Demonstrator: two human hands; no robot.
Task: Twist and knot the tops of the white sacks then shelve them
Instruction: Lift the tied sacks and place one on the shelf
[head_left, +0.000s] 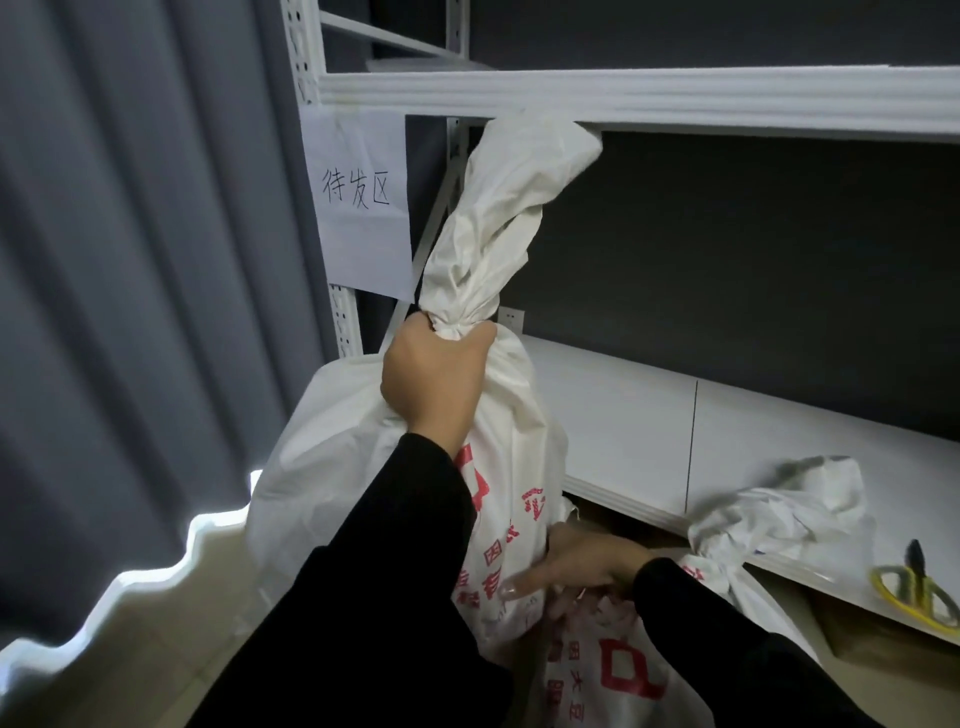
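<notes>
A full white sack (363, 467) with red print is raised in front of the white metal shelving, its top twisted and knotted into a long tail (493, 234). My left hand (436, 374) is clenched around its neck just under the knot. Lower down, my right hand (576, 566) lies flat against the sack's side, fingers spread. A second knotted white sack (779, 525) stands at the lower right, and a third with red print (613, 675) sits below my right hand.
The white shelf board (779, 431) lies behind the sack, with an upper shelf beam (675, 96) just above the tail. Yellow-handled scissors (919, 587) rest on the shelf's right front. A handwritten paper label (358, 208) hangs on the upright. Grey curtain (130, 260) at left.
</notes>
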